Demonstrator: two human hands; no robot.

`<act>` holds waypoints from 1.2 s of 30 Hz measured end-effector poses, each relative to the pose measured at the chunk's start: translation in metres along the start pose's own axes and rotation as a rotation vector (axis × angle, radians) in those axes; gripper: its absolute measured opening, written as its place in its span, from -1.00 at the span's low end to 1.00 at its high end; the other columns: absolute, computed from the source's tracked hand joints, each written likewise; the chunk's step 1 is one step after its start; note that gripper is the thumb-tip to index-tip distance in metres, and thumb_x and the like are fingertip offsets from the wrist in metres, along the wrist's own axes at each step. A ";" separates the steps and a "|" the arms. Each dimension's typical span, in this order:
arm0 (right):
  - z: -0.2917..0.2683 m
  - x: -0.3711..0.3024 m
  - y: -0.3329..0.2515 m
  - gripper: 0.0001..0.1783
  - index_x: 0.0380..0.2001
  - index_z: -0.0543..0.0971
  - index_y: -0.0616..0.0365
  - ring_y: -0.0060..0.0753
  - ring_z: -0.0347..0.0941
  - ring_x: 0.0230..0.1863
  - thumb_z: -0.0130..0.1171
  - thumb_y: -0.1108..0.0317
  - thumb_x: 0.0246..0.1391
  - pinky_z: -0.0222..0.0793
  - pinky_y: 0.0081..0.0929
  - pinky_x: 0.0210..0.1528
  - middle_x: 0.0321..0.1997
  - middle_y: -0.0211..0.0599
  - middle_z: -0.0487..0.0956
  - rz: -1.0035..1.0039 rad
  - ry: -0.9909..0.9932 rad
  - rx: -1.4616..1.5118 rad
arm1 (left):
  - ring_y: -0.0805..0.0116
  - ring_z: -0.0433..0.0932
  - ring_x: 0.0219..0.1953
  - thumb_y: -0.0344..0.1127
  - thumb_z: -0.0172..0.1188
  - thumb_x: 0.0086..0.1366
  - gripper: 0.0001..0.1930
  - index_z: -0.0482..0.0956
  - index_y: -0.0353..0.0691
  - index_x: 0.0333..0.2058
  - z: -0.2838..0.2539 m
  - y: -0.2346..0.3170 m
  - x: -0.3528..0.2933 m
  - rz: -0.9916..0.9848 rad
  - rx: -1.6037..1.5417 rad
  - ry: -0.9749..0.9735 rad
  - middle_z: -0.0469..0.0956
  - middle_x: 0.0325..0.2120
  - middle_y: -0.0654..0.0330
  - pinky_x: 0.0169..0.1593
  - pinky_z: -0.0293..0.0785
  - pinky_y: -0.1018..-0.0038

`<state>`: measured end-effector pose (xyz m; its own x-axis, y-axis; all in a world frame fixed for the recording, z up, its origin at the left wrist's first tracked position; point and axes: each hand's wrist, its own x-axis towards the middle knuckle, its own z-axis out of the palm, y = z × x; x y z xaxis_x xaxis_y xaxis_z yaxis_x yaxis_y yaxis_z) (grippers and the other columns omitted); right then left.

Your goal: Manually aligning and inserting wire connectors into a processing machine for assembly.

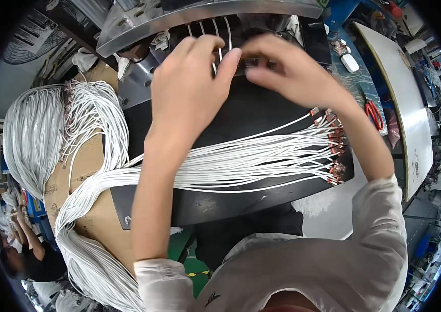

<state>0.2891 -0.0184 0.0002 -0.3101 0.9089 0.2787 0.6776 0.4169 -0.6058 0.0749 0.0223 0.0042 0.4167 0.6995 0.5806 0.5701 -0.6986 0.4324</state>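
Head view, looking down on a big spread of white cables (251, 153) laid across a black worktop (262, 101), from the left edge nearly to the right one. Reddish connector ends (337, 140) all bunched up by that right edge, plus one lone cable end (314, 111) poking out on the far side of the bunch. Left hand (186, 78) up at the far edge, right by a few upright white strands (228, 32) below a thick metal plate (153, 26). Thumb and fingers bent close to those, but honestly can't tell about an actual pinch. Right hand (293, 73) just beside, also at the far edge, fingers curled and pretty blurry, so can't tell about a grip there either. Off past the left edge, more cable in fat looped bundles (33, 135) on brown cardboard (88, 156). Past the right edge, red-handled pliers (373, 114) and a rounded white thing (350, 63) on a side bench (360, 83). Way beyond the near left corner, a co-worker in a dark top (46, 262).
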 end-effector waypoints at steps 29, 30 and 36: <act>0.198 -0.300 -0.029 -0.35 0.01 0.52 0.07 -0.28 0.43 -0.22 -0.11 -0.31 0.30 0.30 -0.26 -0.23 -0.09 -0.31 0.58 0.935 0.463 1.547 | 0.24 0.63 -0.17 -0.30 0.10 0.51 -0.59 0.26 -0.24 0.23 -0.029 -0.032 -0.385 -1.411 -0.828 0.218 0.54 -0.04 0.05 -0.23 0.60 0.32; 0.200 -0.298 -0.027 -0.33 0.02 0.52 0.07 -0.27 0.44 -0.23 -0.13 -0.32 0.30 0.32 -0.26 -0.22 -0.08 -0.31 0.58 0.906 0.484 1.552 | 0.24 0.63 -0.17 -0.30 0.08 0.51 -0.57 0.25 -0.24 0.26 -0.030 -0.034 -0.382 -1.404 -0.817 0.192 0.54 -0.02 0.05 -0.23 0.60 0.32; 0.180 -0.270 -0.070 -0.49 0.17 0.52 0.15 -0.38 0.52 -0.16 -0.01 -0.03 0.46 0.43 -0.35 -0.14 0.00 -0.31 0.62 1.173 0.074 1.879 | 0.39 0.65 -0.41 -0.28 0.23 0.44 -0.65 0.58 -0.33 0.11 -0.090 0.002 -0.261 -1.117 -0.953 -1.104 0.70 -0.35 0.10 -0.29 0.57 0.49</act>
<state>0.2048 -0.2927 -0.1668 -0.3146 0.6953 -0.6462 -0.7599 -0.5925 -0.2676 -0.0963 -0.1750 -0.0841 0.6151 0.3362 -0.7132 0.4906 0.5449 0.6800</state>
